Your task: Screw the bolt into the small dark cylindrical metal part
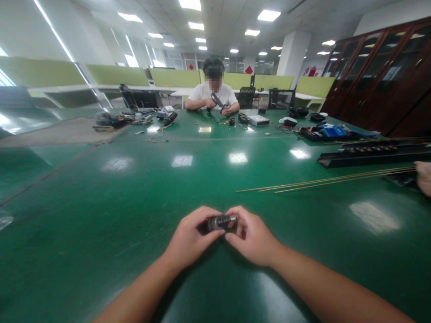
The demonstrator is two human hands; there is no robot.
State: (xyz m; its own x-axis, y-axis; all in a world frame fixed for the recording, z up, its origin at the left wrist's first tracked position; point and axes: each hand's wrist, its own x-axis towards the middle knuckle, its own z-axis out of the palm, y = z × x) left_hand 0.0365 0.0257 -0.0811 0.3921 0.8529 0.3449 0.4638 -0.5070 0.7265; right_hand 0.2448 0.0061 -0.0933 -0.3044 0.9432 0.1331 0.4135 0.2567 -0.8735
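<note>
A small dark cylindrical part with a ribbed, narrower shaft lies sideways between my hands, low over the green table. My left hand is wrapped round its thicker end, thumb below and fingers above. The shaft ends in a light metallic tip that points right. Around that tip curve the fingers of my right hand, with the thumb apart from the index finger. Whether the right fingertips touch the tip cannot be made out.
Thin brass-coloured rods lie to the right, near a black metal channel and another person's hand. Across the table a person holds a power tool. Tools and parts lie along the far edge.
</note>
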